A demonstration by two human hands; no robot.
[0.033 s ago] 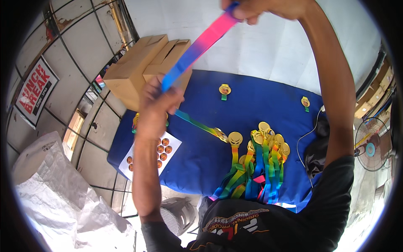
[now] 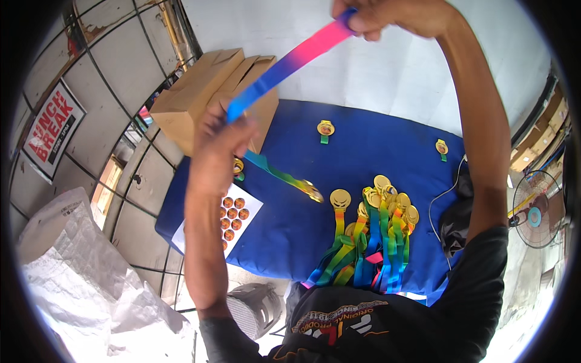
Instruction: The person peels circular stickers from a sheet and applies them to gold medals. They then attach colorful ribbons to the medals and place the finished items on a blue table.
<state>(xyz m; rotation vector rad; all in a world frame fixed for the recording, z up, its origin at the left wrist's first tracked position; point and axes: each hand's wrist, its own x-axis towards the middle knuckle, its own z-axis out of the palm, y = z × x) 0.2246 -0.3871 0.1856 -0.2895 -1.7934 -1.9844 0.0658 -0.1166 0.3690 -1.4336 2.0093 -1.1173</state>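
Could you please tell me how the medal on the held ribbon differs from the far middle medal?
The medal on the held ribbon appears tilted; the far middle medal shows its face. The tilted medal's long ribbon runs to the left hand; the far middle medal shows only short green ribbon. Both are golden.

Blue-covered table (image 2: 284, 242) is carrying a heap of medals (image 2: 374, 198)

The heap is lying near the front edge, bright ribbons (image 2: 390, 248) trailing toward it. One medal (image 2: 325, 128) is resting toward the back, another medal (image 2: 442, 147) near the right corner. Cardboard boxes (image 2: 175, 121) are standing back left; a white sheet of round pictures (image 2: 251, 204) is lying left, partly hidden.
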